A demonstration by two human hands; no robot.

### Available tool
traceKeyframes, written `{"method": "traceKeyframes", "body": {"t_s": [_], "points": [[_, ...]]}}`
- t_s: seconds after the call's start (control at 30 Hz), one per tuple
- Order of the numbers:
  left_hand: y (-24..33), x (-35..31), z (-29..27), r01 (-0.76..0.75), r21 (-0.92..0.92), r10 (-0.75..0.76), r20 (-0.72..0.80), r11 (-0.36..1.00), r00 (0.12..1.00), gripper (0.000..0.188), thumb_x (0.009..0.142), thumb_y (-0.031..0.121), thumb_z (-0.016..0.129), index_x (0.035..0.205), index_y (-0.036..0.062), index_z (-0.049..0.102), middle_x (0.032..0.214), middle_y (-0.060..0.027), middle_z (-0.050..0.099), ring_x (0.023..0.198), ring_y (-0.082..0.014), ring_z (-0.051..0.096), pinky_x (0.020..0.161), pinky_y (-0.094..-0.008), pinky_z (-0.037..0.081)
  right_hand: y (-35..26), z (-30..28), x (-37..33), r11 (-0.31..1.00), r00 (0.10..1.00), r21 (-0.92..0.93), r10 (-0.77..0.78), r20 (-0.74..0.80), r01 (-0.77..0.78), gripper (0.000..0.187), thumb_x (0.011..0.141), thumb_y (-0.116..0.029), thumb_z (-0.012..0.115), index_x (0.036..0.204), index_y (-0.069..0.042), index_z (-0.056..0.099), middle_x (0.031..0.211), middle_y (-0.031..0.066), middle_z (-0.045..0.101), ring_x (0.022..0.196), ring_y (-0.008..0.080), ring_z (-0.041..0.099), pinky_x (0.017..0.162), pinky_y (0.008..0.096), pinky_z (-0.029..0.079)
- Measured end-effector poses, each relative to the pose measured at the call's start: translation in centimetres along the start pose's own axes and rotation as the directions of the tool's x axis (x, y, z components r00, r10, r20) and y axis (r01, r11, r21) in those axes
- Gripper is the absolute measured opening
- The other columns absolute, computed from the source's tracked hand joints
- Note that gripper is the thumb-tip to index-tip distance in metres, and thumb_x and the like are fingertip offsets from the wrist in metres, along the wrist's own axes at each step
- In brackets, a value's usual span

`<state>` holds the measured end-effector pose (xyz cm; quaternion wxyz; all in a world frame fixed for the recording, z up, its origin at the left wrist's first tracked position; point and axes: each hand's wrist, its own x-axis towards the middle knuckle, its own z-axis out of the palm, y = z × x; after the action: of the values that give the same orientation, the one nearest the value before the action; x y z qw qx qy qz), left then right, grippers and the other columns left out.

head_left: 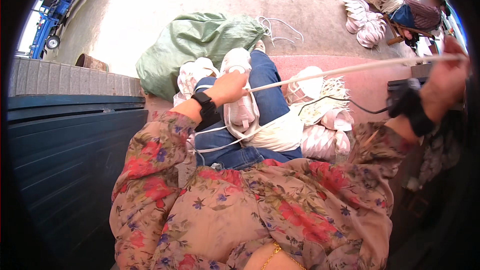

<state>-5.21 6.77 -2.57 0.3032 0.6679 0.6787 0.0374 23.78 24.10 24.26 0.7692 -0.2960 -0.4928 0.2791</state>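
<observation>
A pale pink and white shoe [242, 115] rests on my lap between my thighs, its toe pointing away from me. My left hand [227, 88] is closed over the shoe's upper, fingers curled at its lace opening. From there a white shoelace [340, 71] stretches taut to the far right. My right hand [444, 82], raised at the right edge and slightly blurred, grips the lace's other end. A loose loop of white lace [220, 147] hangs across my lap below the shoe. Whitish cloth [280, 132] covers part of my right thigh.
More pink-white shoes [325, 141] and a bundle of white laces [332, 95] lie right of my legs. A green sack [200, 45] lies ahead. A dark blue panel [75, 170] stands at left. Far right, a person [422, 12] sits near stacked shoe parts [365, 22].
</observation>
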Motion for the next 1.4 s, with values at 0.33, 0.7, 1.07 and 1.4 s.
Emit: {"method": "traceKeyframes", "body": {"t_s": [0.33,0.7,1.07,1.4], "points": [[-0.7,-3.3,-0.4,-0.286,0.493,0.323,0.01,0.822,0.946,0.007,0.071,0.013,0.052,0.071,0.0063,0.053,0.059,-0.0091,0.052,0.055,-0.0288,0.058,0.047,-0.0377,0.046,9.9,1.6,-20.3,0.436,0.106,-0.582,0.852,0.513,-0.687,0.017,0.081,-0.023,0.057,0.088,-0.008,0.06,0.063,-0.0062,0.05,0.051,0.0018,0.041,0.042,0.0165,0.032],[-3.5,-9.0,1.3,-0.026,0.537,0.242,-0.335,0.843,0.911,0.003,0.072,0.009,0.049,0.075,0.0084,0.049,0.057,-0.0051,0.049,0.049,-0.0201,0.056,0.04,-0.0304,0.042,12.9,1.0,-35.7,0.642,-0.033,-0.666,0.71,0.703,-0.379,0.026,0.081,-0.018,0.046,0.078,0.003,0.061,0.057,0.0122,0.057,0.053,0.0162,0.056,0.052,0.0296,0.043],[-3.2,-8.4,3.7,0.215,0.329,-0.023,-0.502,0.92,0.865,0.025,0.075,0.007,0.048,0.099,0.005,0.052,0.057,-0.0096,0.054,0.05,-0.0251,0.057,0.044,-0.0344,0.045,13.6,3.3,-38.4,0.697,0.071,-0.714,0.711,0.7,0.067,0.019,0.078,-0.01,0.04,0.08,0.003,0.055,0.07,0.0225,0.058,0.067,0.0366,0.058,0.062,0.0444,0.045],[-2.8,-7.3,3.6,0.437,-0.024,-0.354,-0.629,0.899,0.693,0.008,0.076,0.007,0.045,0.081,0.0021,0.046,0.059,-0.0136,0.055,0.056,-0.0334,0.058,0.048,-0.0412,0.047,6.3,5.5,-18.1,0.468,0.13,-0.09,0.418,0.899,-0.879,0.024,0.087,-0.022,0.042,0.066,-0.009,0.041,0.053,-0.0057,0.03,0.045,0.0045,0.027,0.044,0.0211,0.023]]}}
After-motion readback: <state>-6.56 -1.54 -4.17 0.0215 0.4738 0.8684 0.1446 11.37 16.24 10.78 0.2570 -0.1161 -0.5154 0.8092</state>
